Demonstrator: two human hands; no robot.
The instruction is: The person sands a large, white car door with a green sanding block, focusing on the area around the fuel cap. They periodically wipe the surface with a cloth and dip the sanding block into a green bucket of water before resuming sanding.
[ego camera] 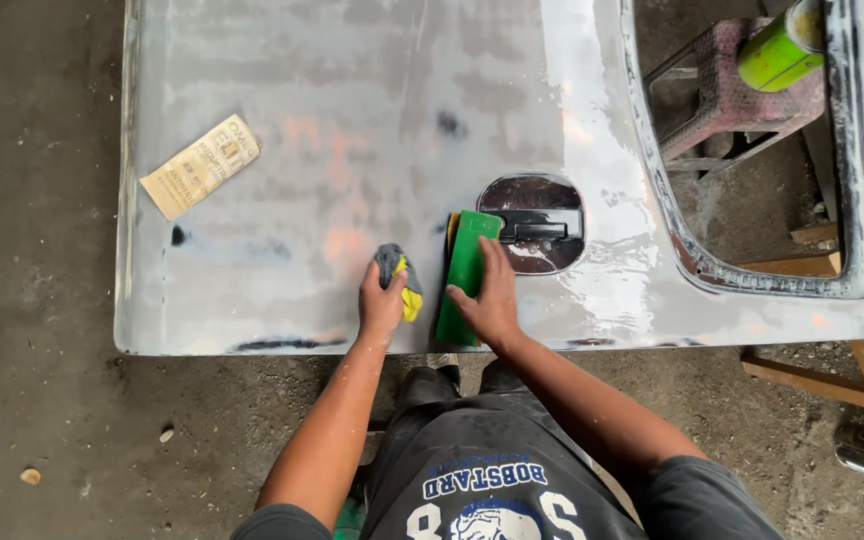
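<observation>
- Car door panel [352, 130]: I see it lying flat, outer skin up, sanded to dull grey with patches of orange and dark primer showing and a wet sheen toward its right side. It fills most of my view, and both hands work on its near edge.
- Window opening [752, 180] of the door sits at the right; through it I see a reddish stool [722, 90] standing on the concrete floor [32, 300], and a lime-green can [782, 50] near the frame's top.
- Wooden trestle [852, 370] shows under the door's right corner.
- Green sanding block [466, 275]: it lies lengthwise on the panel, running from the near edge up toward the door handle recess [535, 222], just left of the black handle. A yellowish sheet peeks out along its upper left side.
- Right hand [492, 300]: it presses flat on the block, fingers spread over its right edge, palm down, gripping it against the panel.
- Left hand [382, 300]: it rests just left of the block, closed around a grey and yellow rag [400, 275], which is bunched against the panel. Hand and block are near, not touching.
- Sandpaper sheet [200, 165]: a tan piece lies loose on the panel's left part, well apart from both hands.
</observation>
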